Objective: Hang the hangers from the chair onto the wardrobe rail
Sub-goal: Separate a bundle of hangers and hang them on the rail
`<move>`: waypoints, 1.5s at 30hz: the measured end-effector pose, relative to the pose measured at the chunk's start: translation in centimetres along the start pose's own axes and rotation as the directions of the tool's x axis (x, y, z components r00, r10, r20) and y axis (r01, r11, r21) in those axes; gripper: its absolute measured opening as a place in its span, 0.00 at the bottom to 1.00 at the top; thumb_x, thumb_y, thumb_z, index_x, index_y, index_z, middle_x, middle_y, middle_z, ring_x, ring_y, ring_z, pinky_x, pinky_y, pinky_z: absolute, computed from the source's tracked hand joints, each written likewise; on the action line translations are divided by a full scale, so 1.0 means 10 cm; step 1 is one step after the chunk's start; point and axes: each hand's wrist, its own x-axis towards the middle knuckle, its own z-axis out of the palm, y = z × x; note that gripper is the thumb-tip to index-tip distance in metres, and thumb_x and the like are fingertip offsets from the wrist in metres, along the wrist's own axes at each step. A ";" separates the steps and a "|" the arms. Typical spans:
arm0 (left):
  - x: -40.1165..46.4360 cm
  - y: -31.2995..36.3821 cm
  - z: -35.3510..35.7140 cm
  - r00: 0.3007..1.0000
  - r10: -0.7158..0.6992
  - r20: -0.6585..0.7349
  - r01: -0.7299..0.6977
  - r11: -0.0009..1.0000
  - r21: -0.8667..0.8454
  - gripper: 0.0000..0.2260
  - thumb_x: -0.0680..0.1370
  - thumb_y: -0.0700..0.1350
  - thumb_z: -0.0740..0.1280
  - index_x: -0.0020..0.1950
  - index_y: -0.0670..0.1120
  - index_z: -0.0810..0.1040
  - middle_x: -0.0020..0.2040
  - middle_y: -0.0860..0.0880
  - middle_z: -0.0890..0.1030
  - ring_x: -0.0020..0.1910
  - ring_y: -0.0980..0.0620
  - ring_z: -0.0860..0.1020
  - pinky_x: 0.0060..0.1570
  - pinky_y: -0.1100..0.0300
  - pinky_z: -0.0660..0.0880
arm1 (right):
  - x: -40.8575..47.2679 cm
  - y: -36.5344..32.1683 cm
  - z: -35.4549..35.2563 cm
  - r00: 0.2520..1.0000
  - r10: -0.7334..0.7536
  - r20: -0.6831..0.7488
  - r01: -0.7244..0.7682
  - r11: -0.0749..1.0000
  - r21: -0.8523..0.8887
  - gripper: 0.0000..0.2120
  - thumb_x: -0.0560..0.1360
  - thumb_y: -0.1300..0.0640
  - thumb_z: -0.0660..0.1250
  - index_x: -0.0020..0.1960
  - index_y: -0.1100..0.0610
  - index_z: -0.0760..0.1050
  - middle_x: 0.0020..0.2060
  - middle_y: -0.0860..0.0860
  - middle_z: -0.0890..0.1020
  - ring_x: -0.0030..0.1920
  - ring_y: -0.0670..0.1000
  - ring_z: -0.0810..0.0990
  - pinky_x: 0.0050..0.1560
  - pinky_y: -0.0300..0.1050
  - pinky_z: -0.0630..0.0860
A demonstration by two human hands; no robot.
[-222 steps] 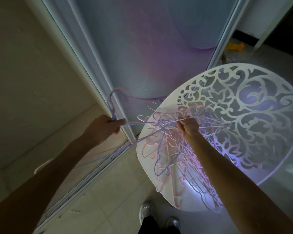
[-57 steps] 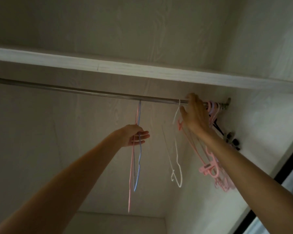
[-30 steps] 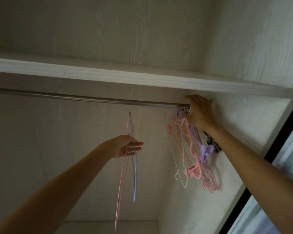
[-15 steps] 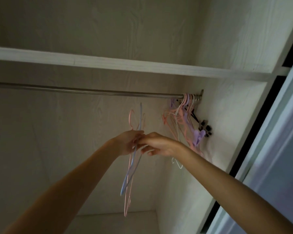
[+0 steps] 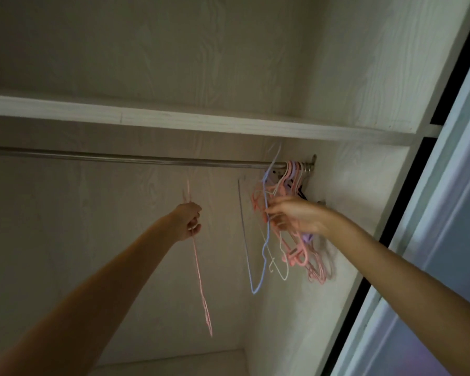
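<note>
A metal wardrobe rail [image 5: 136, 158] runs under a white shelf. Several pink, white and purple hangers [image 5: 296, 180] hang bunched at its right end. My left hand [image 5: 188, 220] grips a thin pink hanger [image 5: 200, 278], held below the rail and dangling down. My right hand [image 5: 296, 213] pinches a blue hanger [image 5: 266, 240] by its neck, its hook raised level with the rail beside the bunch. Whether that hook sits on the rail I cannot tell.
The white shelf [image 5: 201, 123] sits just above the rail. The wardrobe side wall [image 5: 350, 213] stands right behind the bunch. A sliding door frame [image 5: 418, 240] rises at the right. The rail's left stretch carries no hangers.
My right hand took the blue hanger from my left hand and carried it right and up to the bunch. My left hand keeps only the pink hanger.
</note>
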 end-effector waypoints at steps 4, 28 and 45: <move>-0.02 0.04 -0.02 0.997 -0.025 0.071 0.029 0.998 -0.060 0.10 0.79 0.35 0.57 0.38 0.43 0.68 0.33 0.47 0.69 0.31 0.55 0.69 0.41 0.59 0.73 | 0.37 -0.11 0.12 0.997 0.036 -0.071 -0.039 0.998 -0.051 0.06 0.78 0.67 0.58 0.48 0.60 0.73 0.35 0.54 0.78 0.27 0.46 0.76 0.24 0.34 0.73; 0.03 0.04 -0.08 0.972 -0.047 0.230 0.060 0.997 -0.051 0.08 0.80 0.36 0.58 0.41 0.42 0.69 0.46 0.42 0.78 0.45 0.47 0.78 0.50 0.51 0.75 | 0.69 -0.08 -0.11 0.575 -0.733 -0.364 0.183 0.548 -0.816 0.09 0.78 0.57 0.60 0.56 0.59 0.72 0.47 0.56 0.79 0.47 0.56 0.79 0.36 0.42 0.70; 0.47 0.08 0.01 0.962 -0.120 0.245 0.120 0.993 0.013 0.06 0.79 0.36 0.59 0.42 0.42 0.69 0.50 0.41 0.79 0.46 0.47 0.79 0.53 0.50 0.75 | 1.34 -0.13 -0.70 0.690 -0.723 -0.017 0.032 0.054 -0.998 0.14 0.73 0.53 0.67 0.54 0.60 0.75 0.52 0.58 0.80 0.56 0.59 0.75 0.61 0.49 0.63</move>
